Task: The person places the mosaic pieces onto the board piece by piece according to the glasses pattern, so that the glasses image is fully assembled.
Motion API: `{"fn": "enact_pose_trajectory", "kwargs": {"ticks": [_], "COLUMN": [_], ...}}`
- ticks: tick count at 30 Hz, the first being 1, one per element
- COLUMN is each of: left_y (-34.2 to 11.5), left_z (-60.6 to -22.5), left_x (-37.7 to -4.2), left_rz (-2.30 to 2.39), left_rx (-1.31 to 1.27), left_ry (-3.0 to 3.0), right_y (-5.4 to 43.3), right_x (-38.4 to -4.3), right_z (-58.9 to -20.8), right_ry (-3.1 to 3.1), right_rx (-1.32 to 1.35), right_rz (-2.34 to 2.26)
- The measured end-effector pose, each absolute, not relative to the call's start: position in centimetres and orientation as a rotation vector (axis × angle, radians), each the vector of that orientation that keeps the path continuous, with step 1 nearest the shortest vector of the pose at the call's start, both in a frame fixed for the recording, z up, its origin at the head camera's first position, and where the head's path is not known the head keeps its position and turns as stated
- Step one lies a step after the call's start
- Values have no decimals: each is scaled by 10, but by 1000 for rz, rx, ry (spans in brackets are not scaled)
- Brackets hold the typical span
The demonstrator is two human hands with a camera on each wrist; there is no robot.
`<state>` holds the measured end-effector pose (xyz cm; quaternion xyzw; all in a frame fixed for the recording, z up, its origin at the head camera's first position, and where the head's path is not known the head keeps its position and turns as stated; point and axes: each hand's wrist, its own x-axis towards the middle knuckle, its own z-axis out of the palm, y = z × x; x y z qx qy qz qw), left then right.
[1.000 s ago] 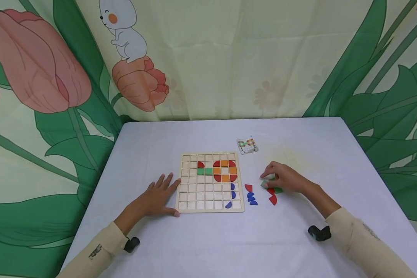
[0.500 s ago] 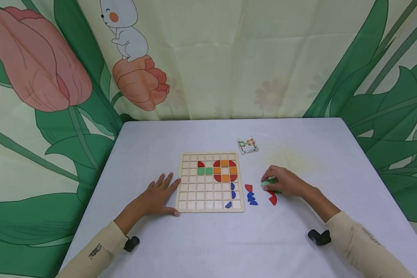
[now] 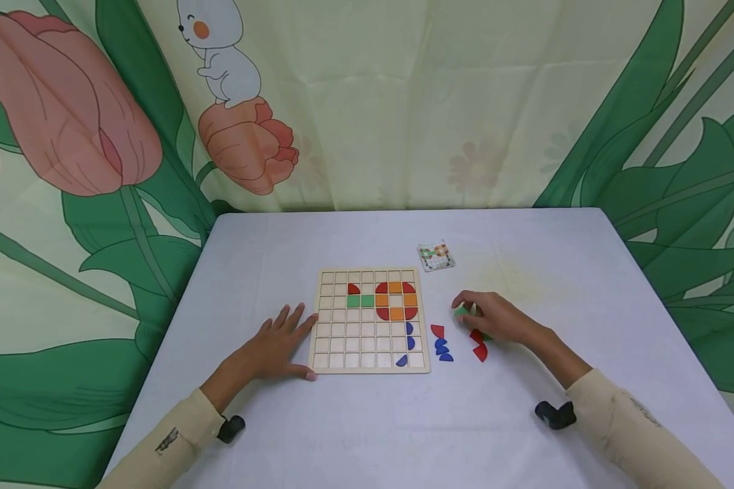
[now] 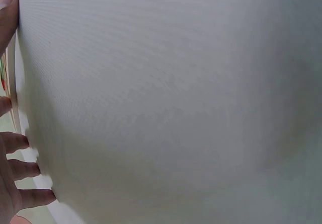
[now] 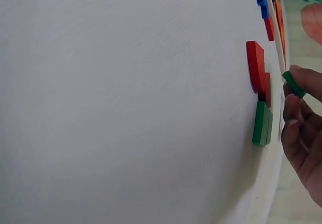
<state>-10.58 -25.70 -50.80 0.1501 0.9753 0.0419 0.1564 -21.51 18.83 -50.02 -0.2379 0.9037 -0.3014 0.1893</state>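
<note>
A square wooden grid board [image 3: 348, 339] lies in the middle of the table, with red, orange, green and blue tiles set in some of its cells. Along the board's left edge rests my left hand [image 3: 279, 348], fingers spread, thumb and index finger touching the rim. To the right of the board, my right hand [image 3: 498, 318] pinches a green tile [image 5: 294, 84] between thumb and fingers, raised off the table in the right wrist view. Just below that hand lie red quarter-circle tiles [image 3: 480, 352] and more green tiles [image 5: 260, 124].
Between the board and the right hand are a red tile [image 3: 438, 331] and several blue half-round tiles [image 3: 442, 349]. A small pattern card [image 3: 436, 256] lies beyond the board's upper right corner. A white cloth covers the table [image 3: 367, 428]; a printed curtain hangs behind.
My right hand has picked up a green tile from the pile and shifted slightly left with it. The left hand stays in place on the board's edge.
</note>
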Motion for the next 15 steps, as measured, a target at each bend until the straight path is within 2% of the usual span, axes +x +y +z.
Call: {"fn": "enact_pose_trajectory", "kwargs": {"ticks": [15], "left_y": [-257], "left_z": [-509], "left_x": [-106], "left_rz": [113], "left_rx": [424], "left_ry": [2784], "right_y": [138], "right_x": [-233], "right_z": [-493], "right_ry": [2472], "right_rx": [-691], "right_rz": [-1010]}}
